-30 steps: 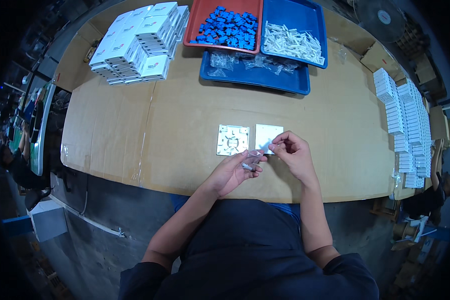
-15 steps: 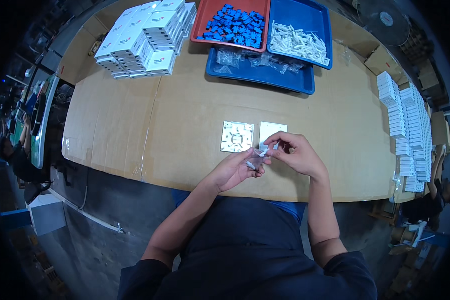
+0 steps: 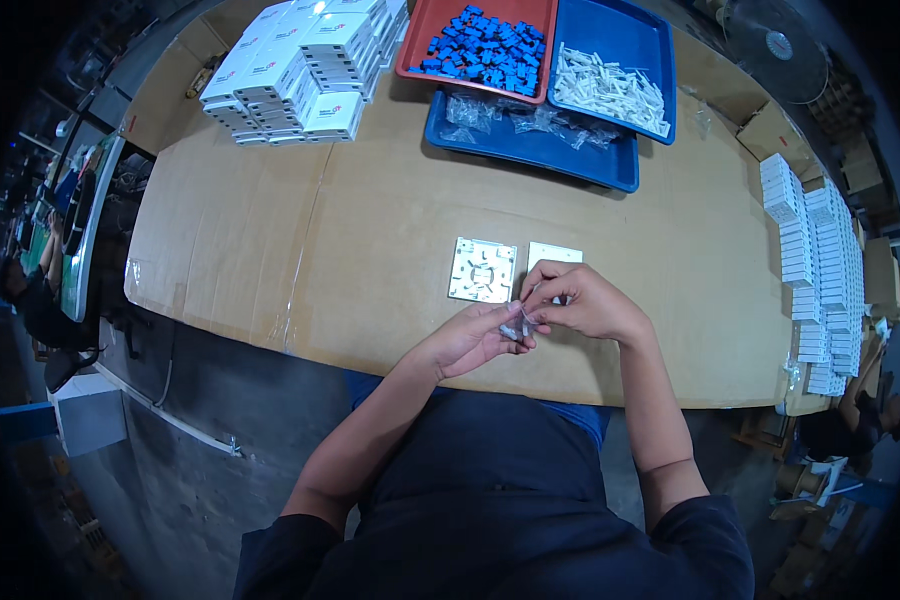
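Between my two hands, above the near part of the table, is a small clear plastic bag (image 3: 515, 327) with small white pieces in it. My left hand (image 3: 478, 338) grips the bag from the left with thumb and fingers. The fingertips of my right hand (image 3: 580, 303) pinch the bag's upper right side. Just beyond my hands lies a square white plastic base (image 3: 483, 270) with moulded fittings inside. Beside it to the right is a flat white square cover (image 3: 555, 252), partly hidden by my right hand.
At the far side sit a red tray (image 3: 402, 62) of blue clips, a blue tray (image 3: 667, 75) of white slim parts, and a lower blue tray (image 3: 530, 162) with plastic bags. White boxes (image 3: 270, 75) stand stacked far left; thin white units (image 3: 805, 270) line the right edge.
My right fingers have closed in on the bag next to my left hand, and the bag looks more bunched up. The view has shifted slightly, so the table's things appear a bit further right.
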A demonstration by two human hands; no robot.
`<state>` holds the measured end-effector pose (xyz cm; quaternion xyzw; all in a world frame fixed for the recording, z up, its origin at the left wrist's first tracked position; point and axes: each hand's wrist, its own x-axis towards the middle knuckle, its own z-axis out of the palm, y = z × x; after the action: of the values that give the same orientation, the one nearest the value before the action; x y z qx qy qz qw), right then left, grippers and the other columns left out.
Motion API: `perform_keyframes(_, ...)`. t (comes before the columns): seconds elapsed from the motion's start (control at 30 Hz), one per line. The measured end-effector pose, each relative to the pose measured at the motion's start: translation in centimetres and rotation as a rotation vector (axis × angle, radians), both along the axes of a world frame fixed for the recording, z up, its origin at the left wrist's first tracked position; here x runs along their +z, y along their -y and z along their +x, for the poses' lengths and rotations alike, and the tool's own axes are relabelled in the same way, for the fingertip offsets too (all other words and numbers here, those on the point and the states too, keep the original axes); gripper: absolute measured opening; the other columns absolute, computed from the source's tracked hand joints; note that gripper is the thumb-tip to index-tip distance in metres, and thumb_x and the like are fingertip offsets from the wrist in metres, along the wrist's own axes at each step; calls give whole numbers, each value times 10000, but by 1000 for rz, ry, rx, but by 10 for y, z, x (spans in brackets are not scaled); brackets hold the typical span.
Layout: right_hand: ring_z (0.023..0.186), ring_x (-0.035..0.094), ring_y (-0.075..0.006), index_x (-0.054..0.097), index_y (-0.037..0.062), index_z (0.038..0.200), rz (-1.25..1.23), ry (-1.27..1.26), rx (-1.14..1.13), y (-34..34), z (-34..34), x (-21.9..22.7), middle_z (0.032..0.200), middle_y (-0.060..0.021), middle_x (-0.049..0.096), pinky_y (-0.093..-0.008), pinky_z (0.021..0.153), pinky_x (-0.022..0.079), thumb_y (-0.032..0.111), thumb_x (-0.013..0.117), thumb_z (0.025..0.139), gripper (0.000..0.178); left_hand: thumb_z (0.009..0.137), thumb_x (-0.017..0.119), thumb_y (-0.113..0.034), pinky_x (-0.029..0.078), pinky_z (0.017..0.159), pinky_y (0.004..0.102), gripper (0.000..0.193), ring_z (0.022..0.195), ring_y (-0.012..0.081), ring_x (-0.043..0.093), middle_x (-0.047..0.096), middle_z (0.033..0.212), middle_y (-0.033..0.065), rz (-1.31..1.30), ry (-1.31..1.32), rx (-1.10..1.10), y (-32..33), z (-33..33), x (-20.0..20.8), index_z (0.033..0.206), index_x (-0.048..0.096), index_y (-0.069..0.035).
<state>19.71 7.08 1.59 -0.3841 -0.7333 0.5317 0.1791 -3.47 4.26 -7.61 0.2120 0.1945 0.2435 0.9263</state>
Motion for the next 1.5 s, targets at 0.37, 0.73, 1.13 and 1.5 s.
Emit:
perform_keyframes(0.37,1117,663,-229,745,-31,1098,32,-23,43,11,-4,6,1311,-147,668,-352,973,519,257,546,1093,350,1123,475,-373,549,1006,390,434,1123,257,701,691,1245,146,-33,44,19,2,2,4,1358,581,-24)
perform_keyframes(0.73,1044,688,-270,718,-44,1141,-62,21,82,4,-4,11,1191,-180,722,-369,951,523,392,511,1110,484,1116,497,-365,548,974,364,435,1100,220,699,682,1235,113,9,-39,2,1,10,9,1387,560,-31)
perform_keyframes(1.13,854,705,-181,748,-11,1073,442,83,-708,-150,76,5,935,-103,774,-341,794,547,141,688,974,191,1124,411,-445,525,1017,407,595,1073,250,661,658,1260,152,-41,128,-100,0,6,1,1462,486,38)
perform_keyframes(1.5,1051,679,-339,797,141,1030,913,627,-782,-274,73,6,1024,-132,679,-492,862,575,137,696,866,193,1140,390,-391,527,1024,397,558,1063,239,653,650,1297,168,-36,94,-99,-1,7,3,1474,464,50)
